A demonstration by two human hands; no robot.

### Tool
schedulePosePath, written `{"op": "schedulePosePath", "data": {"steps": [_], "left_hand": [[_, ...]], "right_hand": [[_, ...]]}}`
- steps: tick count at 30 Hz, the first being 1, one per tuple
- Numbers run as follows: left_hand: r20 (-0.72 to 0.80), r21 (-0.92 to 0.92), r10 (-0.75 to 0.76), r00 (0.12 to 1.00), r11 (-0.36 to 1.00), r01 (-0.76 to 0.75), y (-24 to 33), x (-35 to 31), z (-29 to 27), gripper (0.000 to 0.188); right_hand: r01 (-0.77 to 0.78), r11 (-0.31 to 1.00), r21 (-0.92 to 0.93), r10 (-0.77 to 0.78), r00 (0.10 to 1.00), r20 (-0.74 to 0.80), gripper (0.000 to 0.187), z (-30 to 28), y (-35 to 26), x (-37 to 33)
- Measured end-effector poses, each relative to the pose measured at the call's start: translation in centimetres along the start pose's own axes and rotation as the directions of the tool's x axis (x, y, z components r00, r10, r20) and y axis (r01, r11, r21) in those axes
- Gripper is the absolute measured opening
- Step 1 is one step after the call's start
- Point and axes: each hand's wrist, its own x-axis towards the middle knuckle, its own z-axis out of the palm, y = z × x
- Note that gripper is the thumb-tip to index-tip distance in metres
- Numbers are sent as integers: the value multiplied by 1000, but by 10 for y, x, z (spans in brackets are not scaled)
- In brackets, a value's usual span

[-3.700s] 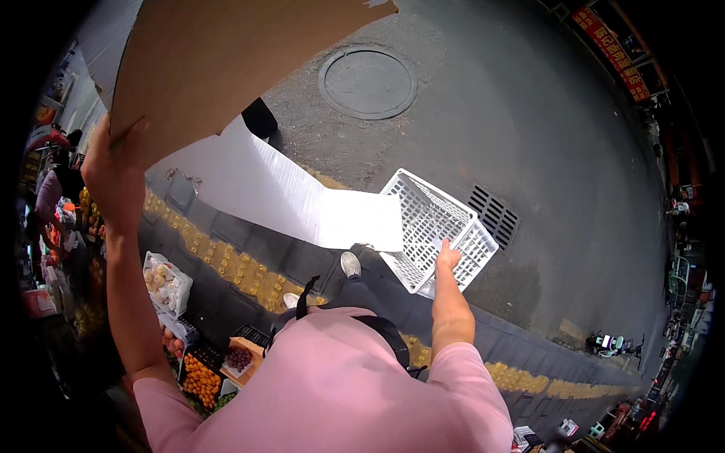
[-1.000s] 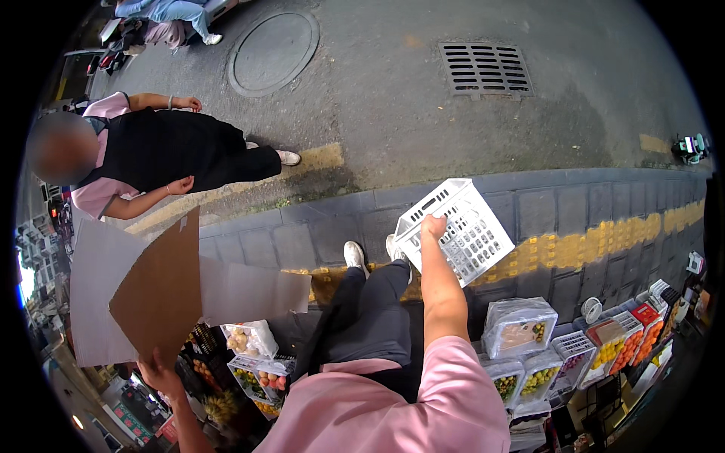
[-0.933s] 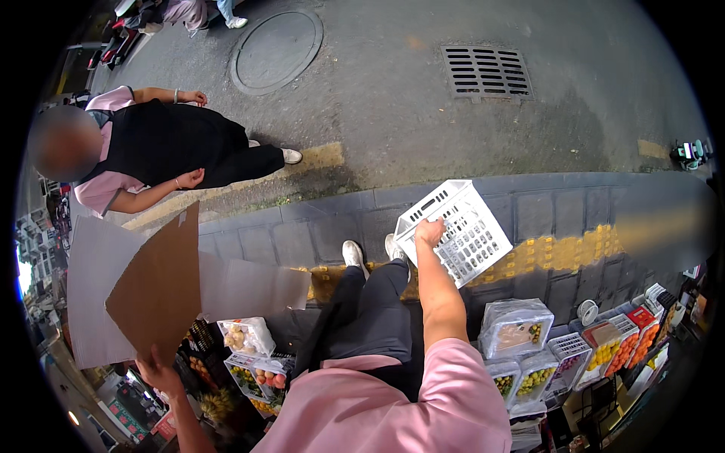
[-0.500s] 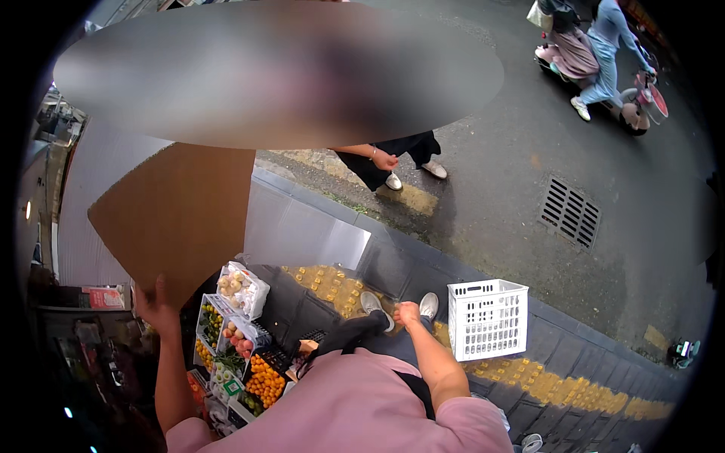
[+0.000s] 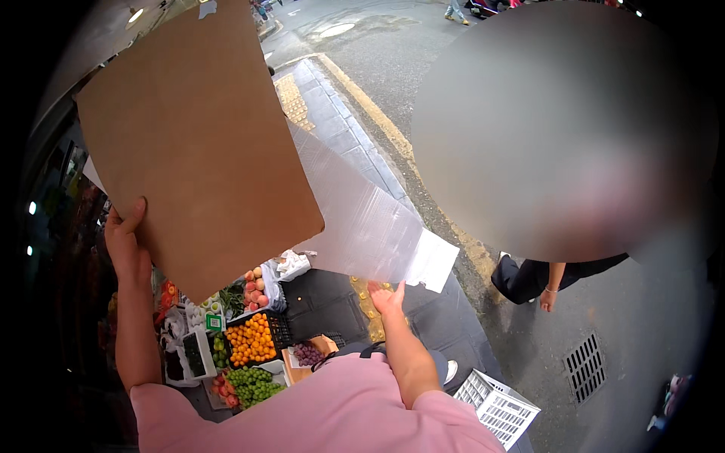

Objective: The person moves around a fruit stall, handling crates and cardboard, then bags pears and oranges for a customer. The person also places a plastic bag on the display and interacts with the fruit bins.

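Note:
My left hand (image 5: 128,245) grips the lower left edge of a large flat brown cardboard sheet (image 5: 200,151), its thumb on the near face and its other fingers mostly hidden behind. A long silvery-white sheet (image 5: 370,219) shows behind the cardboard and sticks out past its right side. The end of that sheet hangs just beyond my right hand (image 5: 387,298). This hand is open, palm up with fingers apart, and holds nothing. Whether its fingertips touch the sheet I cannot tell.
Below the cardboard stand boxes of produce: orange fruit (image 5: 253,340), green grapes (image 5: 253,386), dark grapes (image 5: 308,354) and peaches (image 5: 255,291). A white plastic crate (image 5: 498,411) is by my right side. Past the kerb, a passer-by (image 5: 555,279) is near a drain grate (image 5: 585,368).
My view has swung left. The cardboard and silvery sheet are higher and farther across in front of me. My right hand has gone from closed to open, near the sheet's end.

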Motion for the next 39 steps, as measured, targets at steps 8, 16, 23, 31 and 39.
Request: {"op": "schedulePosePath", "data": {"steps": [8, 16, 23, 31, 39], "left_hand": [[-460, -228, -161, 873, 972, 59, -139, 103, -95, 41], [-743, -144, -186, 643, 982, 119, -348, 204, -58, 35], [-680, -5, -279, 678, 927, 376, -473, 271, 74, 37], [-60, 762, 13, 998, 646, 37, -533, 366, 268, 37], [488, 485, 116, 865, 788, -379, -551, 517, 354, 44]], "right_hand": [[435, 895, -99, -410, 889, 203, 28, 141, -11, 42], [736, 623, -266, -663, 677, 320, 38, 281, -84, 54], [892, -327, -312, -646, 30, 763, 31, 530, -9, 88], [910, -409, -61, -434, -136, 891, 36, 789, 138, 157], [788, -600, -139, 1, 174, 985, 38, 932, 234, 340]]}}
